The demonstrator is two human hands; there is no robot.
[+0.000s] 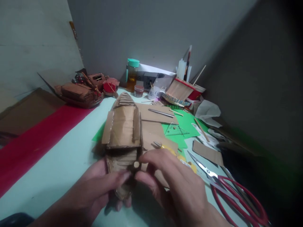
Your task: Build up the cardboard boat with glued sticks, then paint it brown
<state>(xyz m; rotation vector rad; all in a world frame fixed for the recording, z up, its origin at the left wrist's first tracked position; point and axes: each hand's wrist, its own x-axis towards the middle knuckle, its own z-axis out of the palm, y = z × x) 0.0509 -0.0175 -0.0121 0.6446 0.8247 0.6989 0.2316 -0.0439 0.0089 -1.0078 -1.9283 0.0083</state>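
A model boat made of cardboard [123, 126] points away from me, with a raised roof over its middle and ribbed decking at bow and stern. My left hand [97, 183] is wrapped round its stern, thumb on top and fingertips showing underneath. At the right side of the stern, my right hand [170, 176] pinches a small round peg [136, 164] with a pale end between thumb and forefinger. Shadow hides whether the peg touches the boat.
Red-handled scissors [210, 173] lie open at right, by a cardboard piece [208, 153]. Beyond my right hand are a yellow glue gun or similar tool [168, 149], a set square [175, 130] and a metal-bladed cutter [161, 113]. A brown model boat [78, 94] and bottle [132, 75] stand behind.
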